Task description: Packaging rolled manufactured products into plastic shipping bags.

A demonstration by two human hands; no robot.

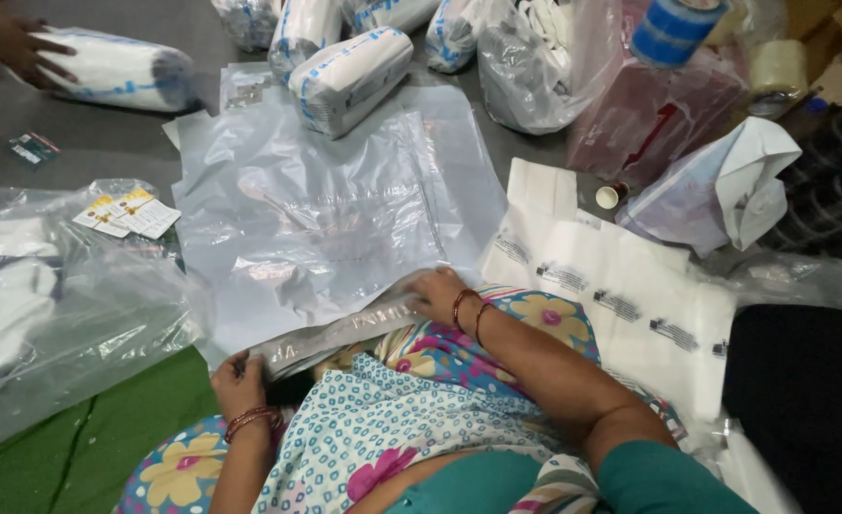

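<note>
Floor (107, 143): grey, carrying everything; green mat lying at the near left corner.
Clear plastic sheet (335, 209): largest thing at the floor's middle, lying spread and crinkled; likely very light, limp and slippery, sliding and billowing rather than keeping any shape.
White printed bags (621, 295): stacked flat toward the right edge, just beside the sheet.
Wrapped bundles (350, 76): several white and blue packs resting along the far edge, one sitting on the sheet's far side; another person's hand touching a bundle at the far left corner.
Folded strip (345, 328): near edge of the sheet, being doubled over into a narrow band just above the lap; probably the firmest place for taking hold, at its two ends.
Right hand (437, 293): fingers lying flat and together, pressing down on the strip's right end.
Left hand (240, 381): pinching the strip's left end, thumb on top, fingers curled beneath.
Card tags (126, 214): small, lying on bagged goods at the left edge.
</note>
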